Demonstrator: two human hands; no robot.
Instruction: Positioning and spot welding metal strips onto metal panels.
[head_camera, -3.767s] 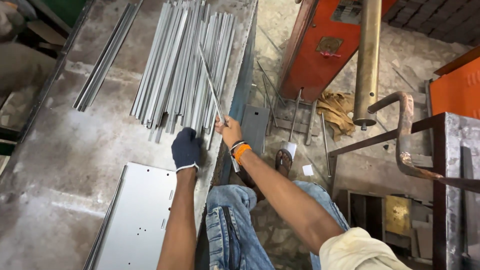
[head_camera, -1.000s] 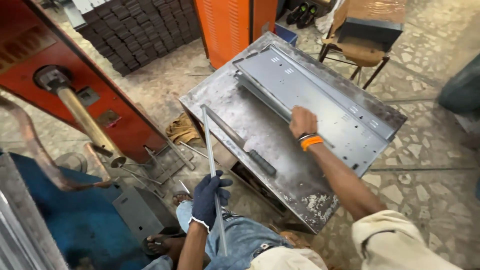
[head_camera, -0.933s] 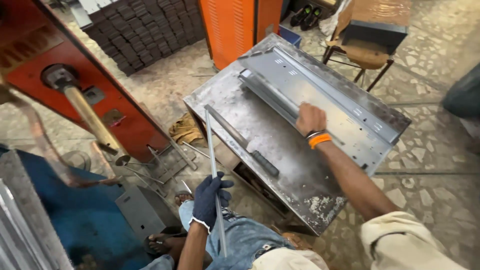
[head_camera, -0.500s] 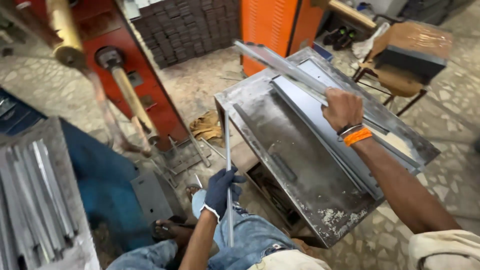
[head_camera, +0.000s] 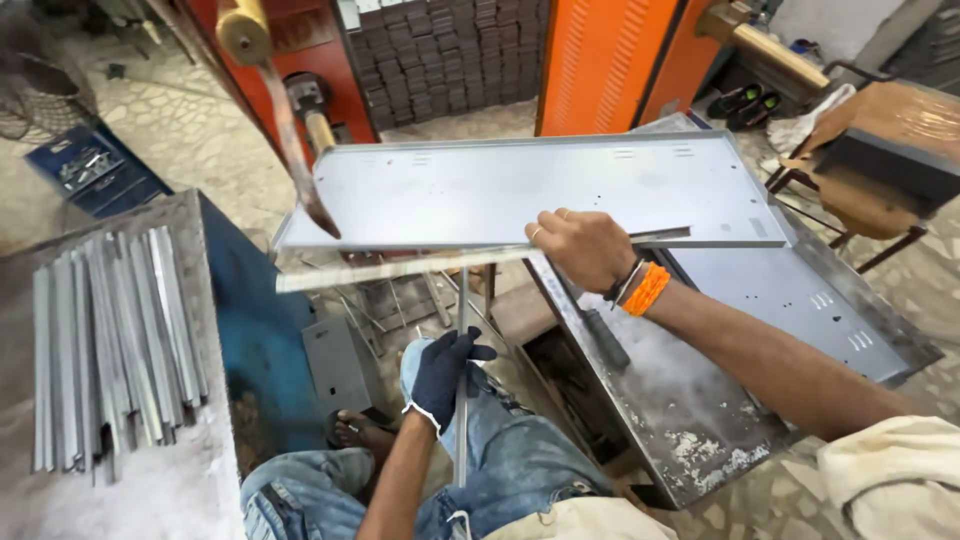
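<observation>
The bare right hand (head_camera: 582, 247) grips the grey sheet-metal panel (head_camera: 520, 190), lifted off the tabletop (head_camera: 700, 400), while the gloved left hand (head_camera: 447, 375) clasps a thin metal strip (head_camera: 461, 400), not yet fitted.

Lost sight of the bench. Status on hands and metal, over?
Left hand, gloved, gripping upright metal strip. Right hand holding grey sheet-metal panel lifted off the table. Rusty lever crosses panel's left corner.
</observation>
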